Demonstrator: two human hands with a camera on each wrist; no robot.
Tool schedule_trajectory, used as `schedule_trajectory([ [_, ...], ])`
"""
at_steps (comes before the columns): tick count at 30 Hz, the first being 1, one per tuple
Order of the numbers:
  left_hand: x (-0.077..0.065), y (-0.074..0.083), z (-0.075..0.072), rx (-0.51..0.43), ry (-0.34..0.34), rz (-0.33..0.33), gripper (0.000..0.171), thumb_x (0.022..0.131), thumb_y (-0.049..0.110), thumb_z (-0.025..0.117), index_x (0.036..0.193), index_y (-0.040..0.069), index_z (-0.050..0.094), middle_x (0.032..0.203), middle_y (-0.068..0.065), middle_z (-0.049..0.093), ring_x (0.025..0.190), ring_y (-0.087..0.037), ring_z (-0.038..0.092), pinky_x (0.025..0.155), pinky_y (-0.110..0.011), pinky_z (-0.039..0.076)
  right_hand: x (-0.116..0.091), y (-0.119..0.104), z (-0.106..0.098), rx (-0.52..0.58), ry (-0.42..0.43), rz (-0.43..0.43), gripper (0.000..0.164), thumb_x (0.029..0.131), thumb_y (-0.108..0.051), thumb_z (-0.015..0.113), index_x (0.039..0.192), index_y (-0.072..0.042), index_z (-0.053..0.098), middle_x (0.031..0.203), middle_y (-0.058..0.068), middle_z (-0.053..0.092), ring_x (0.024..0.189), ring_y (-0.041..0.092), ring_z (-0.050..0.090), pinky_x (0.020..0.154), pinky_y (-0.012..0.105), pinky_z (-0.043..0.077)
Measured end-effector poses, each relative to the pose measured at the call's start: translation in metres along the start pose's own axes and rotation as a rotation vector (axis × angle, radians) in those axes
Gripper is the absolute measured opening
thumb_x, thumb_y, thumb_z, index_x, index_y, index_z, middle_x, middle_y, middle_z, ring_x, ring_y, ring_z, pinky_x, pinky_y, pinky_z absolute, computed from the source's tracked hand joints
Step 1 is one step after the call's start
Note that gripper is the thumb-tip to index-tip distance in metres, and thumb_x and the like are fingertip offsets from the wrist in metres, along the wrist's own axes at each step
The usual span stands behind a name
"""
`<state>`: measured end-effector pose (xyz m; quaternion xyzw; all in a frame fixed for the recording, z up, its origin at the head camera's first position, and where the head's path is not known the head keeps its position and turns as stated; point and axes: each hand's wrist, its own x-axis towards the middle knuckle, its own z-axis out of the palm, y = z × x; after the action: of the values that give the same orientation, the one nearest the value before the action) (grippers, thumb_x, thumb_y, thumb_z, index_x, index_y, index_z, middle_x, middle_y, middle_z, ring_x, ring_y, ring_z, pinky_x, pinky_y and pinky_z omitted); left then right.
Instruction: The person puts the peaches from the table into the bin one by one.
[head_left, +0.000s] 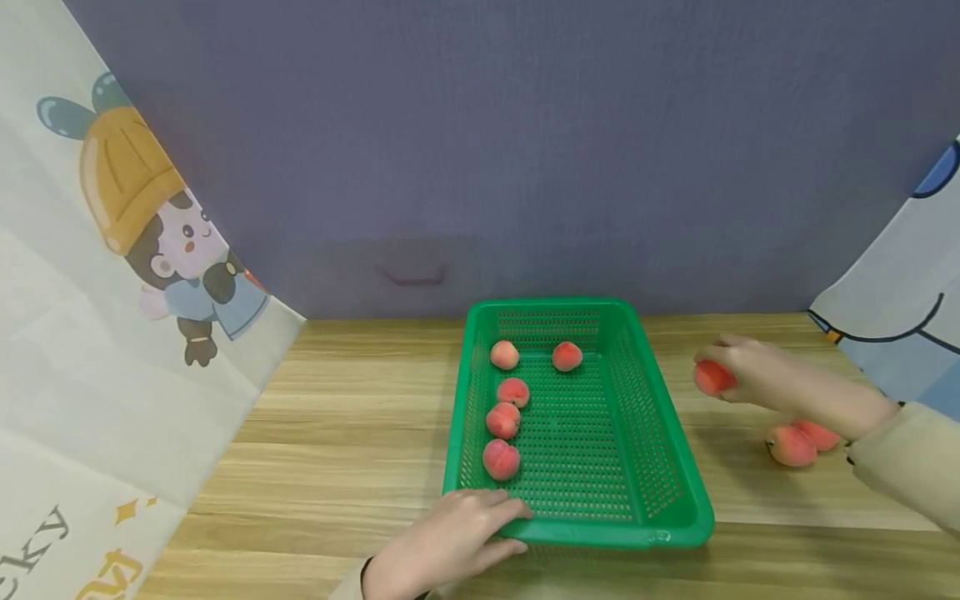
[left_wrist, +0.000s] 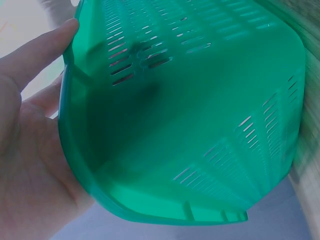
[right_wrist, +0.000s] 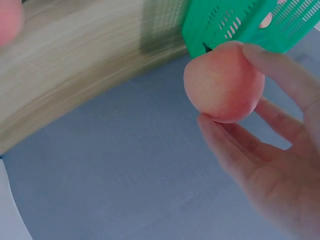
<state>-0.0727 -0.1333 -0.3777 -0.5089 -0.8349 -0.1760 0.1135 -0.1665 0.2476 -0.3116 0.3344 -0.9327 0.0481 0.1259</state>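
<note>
A green plastic basket [head_left: 592,533] with slotted walls stands on the wooden table. Several pink-red peaches lie in it, most in a row along its left side, plus one peach [head_left: 567,357] near the far wall. My left hand [head_left: 457,533] holds the near rim at its left corner; in the left wrist view the thumb [left_wrist: 47,47] lies against the rim [left_wrist: 64,107]. Right of the basket, my right hand [head_left: 750,372] pinches a peach [right_wrist: 222,82] between thumb and fingers, raised above the table. Two more peaches [head_left: 792,446] sit beneath the right forearm, partly covered by it.
The wooden tabletop [head_left: 360,433] extends to both sides of the basket. A grey-blue panel [head_left: 525,167] rises along the table's far edge. White printed sheets with cartoon figures hang at the left [head_left: 45,350] and right [head_left: 892,275].
</note>
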Motion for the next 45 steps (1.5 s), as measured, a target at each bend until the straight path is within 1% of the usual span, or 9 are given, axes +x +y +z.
schedule_trajectory([
  [9,0.000,0.001,0.000,-0.005,-0.018,-0.009,0.021,0.080,0.025,0.065,0.097,0.013,0.060,0.082,0.008,0.060,0.075,0.003,0.054,0.066,-0.007,0.041,0.022,-0.006,-0.009,-0.025,-0.065,0.016,0.039,0.056,-0.002,0.077,0.090,0.006,0.060,0.086,0.020,0.054,0.069,0.030,0.056,0.057,0.038,0.048],
  [13,0.001,0.001,0.000,-0.004,-0.018,-0.008,0.021,0.080,0.025,0.065,0.097,0.013,0.060,0.082,0.008,0.060,0.075,0.003,0.054,0.067,-0.007,0.041,0.035,-0.011,-0.013,-0.026,-0.075,0.006,0.037,0.059,-0.002,0.076,0.092,0.005,0.061,0.083,0.017,0.053,0.066,0.026,0.055,0.055,0.035,0.047],
  [17,0.001,0.001,-0.001,-0.010,-0.025,-0.015,0.021,0.080,0.024,0.065,0.097,0.013,0.060,0.082,0.008,0.059,0.074,0.004,0.053,0.066,-0.007,0.040,0.048,-0.019,-0.015,-0.010,-0.080,-0.013,0.033,0.062,-0.002,0.073,0.093,0.001,0.062,0.077,0.008,0.050,0.061,0.017,0.049,0.052,0.030,0.042],
  [23,0.002,0.001,-0.002,-0.011,-0.033,-0.019,0.021,0.080,0.025,0.065,0.097,0.014,0.060,0.082,0.009,0.059,0.075,0.004,0.053,0.066,-0.007,0.040,0.068,-0.026,-0.014,0.014,-0.131,0.003,0.023,0.065,-0.002,0.070,0.086,0.000,0.061,0.078,0.009,0.052,0.060,0.016,0.048,0.050,0.027,0.041],
  [27,0.001,0.001,-0.002,-0.006,-0.037,-0.022,0.021,0.080,0.025,0.065,0.097,0.014,0.060,0.083,0.009,0.060,0.075,0.004,0.053,0.066,-0.007,0.040,0.081,-0.030,-0.013,0.038,-0.151,-0.012,0.019,0.065,0.000,0.067,0.082,-0.002,0.061,0.077,0.009,0.053,0.059,0.015,0.047,0.050,0.026,0.040],
  [31,0.001,0.001,-0.003,-0.001,-0.036,-0.025,0.021,0.080,0.026,0.065,0.097,0.014,0.060,0.082,0.009,0.059,0.075,0.004,0.054,0.066,-0.007,0.041,0.094,-0.033,-0.014,0.050,-0.172,-0.033,0.020,0.065,0.003,0.066,0.085,0.001,0.062,0.080,0.013,0.055,0.061,0.017,0.050,0.052,0.028,0.042],
  [35,0.001,0.001,-0.003,-0.001,-0.045,-0.028,0.021,0.080,0.026,0.064,0.098,0.015,0.060,0.082,0.009,0.060,0.075,0.004,0.054,0.066,-0.007,0.041,0.105,-0.038,-0.015,0.060,-0.239,-0.002,0.026,0.068,0.002,0.066,0.094,0.003,0.062,0.089,0.017,0.057,0.067,0.019,0.052,0.056,0.028,0.044],
  [38,0.001,0.000,-0.003,-0.008,-0.050,-0.031,0.021,0.081,0.027,0.064,0.098,0.014,0.060,0.083,0.009,0.060,0.076,0.004,0.054,0.066,-0.007,0.041,0.112,-0.040,-0.014,0.069,-0.281,0.027,0.027,0.070,0.002,0.065,0.096,0.002,0.062,0.091,0.016,0.056,0.068,0.018,0.051,0.056,0.027,0.042],
  [45,0.001,-0.001,-0.002,-0.009,-0.040,-0.023,0.020,0.081,0.027,0.063,0.097,0.014,0.060,0.082,0.009,0.059,0.075,0.004,0.053,0.067,-0.007,0.041,0.128,-0.044,-0.008,0.083,-0.320,0.072,0.030,0.070,0.001,0.064,0.100,0.003,0.061,0.090,0.013,0.055,0.070,0.019,0.048,0.059,0.028,0.042],
])
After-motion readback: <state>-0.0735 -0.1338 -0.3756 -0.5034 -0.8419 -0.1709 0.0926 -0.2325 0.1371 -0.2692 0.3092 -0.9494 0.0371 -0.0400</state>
